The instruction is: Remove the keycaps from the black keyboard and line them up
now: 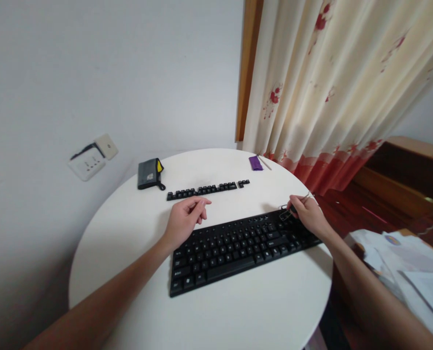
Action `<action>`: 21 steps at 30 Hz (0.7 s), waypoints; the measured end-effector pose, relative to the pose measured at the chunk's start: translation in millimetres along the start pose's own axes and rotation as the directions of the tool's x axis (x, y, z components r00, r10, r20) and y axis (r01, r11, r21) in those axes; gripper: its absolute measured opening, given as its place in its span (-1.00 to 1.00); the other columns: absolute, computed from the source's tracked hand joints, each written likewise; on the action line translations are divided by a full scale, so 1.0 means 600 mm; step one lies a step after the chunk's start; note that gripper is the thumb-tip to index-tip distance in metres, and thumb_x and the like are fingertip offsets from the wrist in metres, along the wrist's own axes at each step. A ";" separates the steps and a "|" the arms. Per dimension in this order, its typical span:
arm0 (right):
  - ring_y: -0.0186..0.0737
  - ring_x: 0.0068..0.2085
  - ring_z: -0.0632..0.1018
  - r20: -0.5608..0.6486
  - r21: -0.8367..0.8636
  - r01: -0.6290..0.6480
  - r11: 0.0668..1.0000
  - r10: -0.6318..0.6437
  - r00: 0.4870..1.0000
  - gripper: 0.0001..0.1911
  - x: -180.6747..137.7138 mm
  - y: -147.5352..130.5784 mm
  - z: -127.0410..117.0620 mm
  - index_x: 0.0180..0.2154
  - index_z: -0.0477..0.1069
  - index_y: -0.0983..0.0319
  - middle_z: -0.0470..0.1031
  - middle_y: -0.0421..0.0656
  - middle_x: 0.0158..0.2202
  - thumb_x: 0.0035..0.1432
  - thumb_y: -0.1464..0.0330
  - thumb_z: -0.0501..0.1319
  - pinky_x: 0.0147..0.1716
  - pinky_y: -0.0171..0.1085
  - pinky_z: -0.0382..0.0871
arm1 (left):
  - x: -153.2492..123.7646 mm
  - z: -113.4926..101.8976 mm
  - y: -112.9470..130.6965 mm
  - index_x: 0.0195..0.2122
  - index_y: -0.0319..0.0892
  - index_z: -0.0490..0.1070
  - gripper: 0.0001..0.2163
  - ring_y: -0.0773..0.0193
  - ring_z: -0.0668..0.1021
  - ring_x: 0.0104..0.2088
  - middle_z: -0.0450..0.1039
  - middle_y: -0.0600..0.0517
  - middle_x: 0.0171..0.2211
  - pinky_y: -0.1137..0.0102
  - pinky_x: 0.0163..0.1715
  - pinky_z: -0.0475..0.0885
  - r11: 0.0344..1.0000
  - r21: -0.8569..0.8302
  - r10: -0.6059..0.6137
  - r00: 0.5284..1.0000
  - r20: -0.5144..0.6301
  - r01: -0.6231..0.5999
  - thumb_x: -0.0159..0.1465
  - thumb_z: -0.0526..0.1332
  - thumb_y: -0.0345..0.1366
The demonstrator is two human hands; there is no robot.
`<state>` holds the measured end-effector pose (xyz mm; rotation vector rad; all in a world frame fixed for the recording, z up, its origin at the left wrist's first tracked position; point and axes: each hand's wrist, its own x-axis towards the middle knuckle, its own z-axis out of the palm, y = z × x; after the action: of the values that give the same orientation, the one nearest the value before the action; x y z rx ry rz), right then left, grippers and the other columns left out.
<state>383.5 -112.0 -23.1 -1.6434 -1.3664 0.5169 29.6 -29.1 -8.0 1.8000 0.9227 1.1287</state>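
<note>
One round white surface carries one long black plastic keyboard from its centre toward three o'clock, most keys seated. At the keyboard's ten, the left hand has curled fingers, contents unclear; at two, the right hand has fingers clamped on one thin wire tool. Toward the surface's twelve, one row of small black keycaps, apparently already removed, is too fine to count.

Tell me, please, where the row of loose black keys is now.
In the head view, the row of loose black keys lies on the white table, beyond the keyboard and the left hand, right of the dark pouch.
</note>
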 end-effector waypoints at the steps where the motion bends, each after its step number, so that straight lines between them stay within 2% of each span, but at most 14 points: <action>1: -0.34 -0.66 0.25 0.006 -0.004 -0.002 1.000 0.002 1.000 -0.55 0.001 0.001 0.001 -0.55 0.37 0.24 0.23 -0.28 -0.73 0.27 0.13 0.01 -0.57 -0.31 0.12 | 0.000 0.000 0.000 -0.25 -0.25 0.52 -0.76 0.43 0.40 -0.61 0.39 0.10 -0.60 0.54 -0.59 0.30 1.000 0.001 0.002 1.000 0.002 -0.002 0.34 0.17 -0.19; 5: -0.32 -0.65 0.27 0.066 -0.047 -0.006 0.999 0.009 0.998 -0.55 -0.005 -0.003 0.007 -0.52 0.37 0.22 0.24 -0.28 -0.72 0.29 0.13 -0.02 -0.55 -0.30 0.14 | -0.001 -0.001 -0.003 -0.24 -0.25 0.53 -0.75 0.43 0.40 -0.61 0.39 0.09 -0.59 0.53 -0.59 0.30 1.000 0.004 0.007 1.000 0.006 -0.007 0.34 0.16 -0.18; 8: -0.27 -0.60 0.34 0.052 -0.202 0.034 0.979 -0.024 0.998 -0.57 -0.020 -0.014 0.016 -0.49 0.34 0.20 0.29 -0.25 -0.68 0.32 0.14 -0.05 -0.51 -0.30 0.15 | 0.000 -0.001 -0.005 -0.24 -0.25 0.53 -0.75 0.42 0.40 -0.61 0.39 0.09 -0.59 0.53 -0.59 0.30 1.000 0.007 0.006 1.000 0.008 -0.006 0.34 0.16 -0.18; 12: -0.17 -0.53 0.43 0.047 -0.563 0.098 0.821 -0.086 0.995 -0.62 -0.033 -0.032 0.031 -0.44 0.33 0.18 0.40 -0.16 -0.60 0.34 0.17 -0.05 -0.46 -0.27 0.11 | -0.001 0.001 0.000 -0.25 -0.25 0.53 -0.76 0.42 0.40 -0.61 0.39 0.09 -0.60 0.53 -0.59 0.30 1.000 0.005 -0.001 1.000 0.003 0.001 0.33 0.17 -0.18; 14: -0.16 -0.53 0.43 0.046 -0.633 0.087 0.770 -0.074 0.996 -0.63 -0.032 -0.036 0.033 -0.42 0.34 0.17 0.41 -0.15 -0.60 0.34 0.18 -0.06 -0.46 -0.26 0.09 | -0.001 0.001 0.004 -0.25 -0.25 0.53 -0.77 0.42 0.40 -0.61 0.39 0.09 -0.60 0.53 -0.60 0.30 1.000 0.005 -0.006 1.000 -0.005 0.006 0.32 0.18 -0.19; 17: -0.19 -0.53 0.42 0.056 -0.542 0.083 0.836 -0.063 0.996 -0.62 -0.022 -0.031 0.028 -0.45 0.31 0.18 0.38 -0.17 -0.61 0.34 0.18 -0.06 -0.45 -0.27 0.12 | -0.002 -0.001 0.007 -0.26 -0.25 0.53 -0.77 0.43 0.40 -0.61 0.39 0.10 -0.60 0.53 -0.60 0.30 1.000 0.005 -0.004 1.000 -0.009 0.004 0.33 0.18 -0.20; 21: -0.26 -0.57 0.36 0.076 -0.249 0.080 0.965 -0.063 0.995 -0.61 -0.011 -0.016 0.016 -0.50 0.30 0.19 0.32 -0.23 -0.66 0.31 0.18 -0.03 -0.47 -0.28 0.18 | -0.002 -0.003 0.003 -0.25 -0.25 0.52 -0.77 0.42 0.40 -0.61 0.39 0.09 -0.59 0.53 -0.59 0.31 1.000 0.006 0.009 1.000 0.000 -0.009 0.34 0.17 -0.20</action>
<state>368.6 -114.7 -21.3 -1.7845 -1.5890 0.3702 27.7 -30.3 -6.3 1.8108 0.9194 1.1329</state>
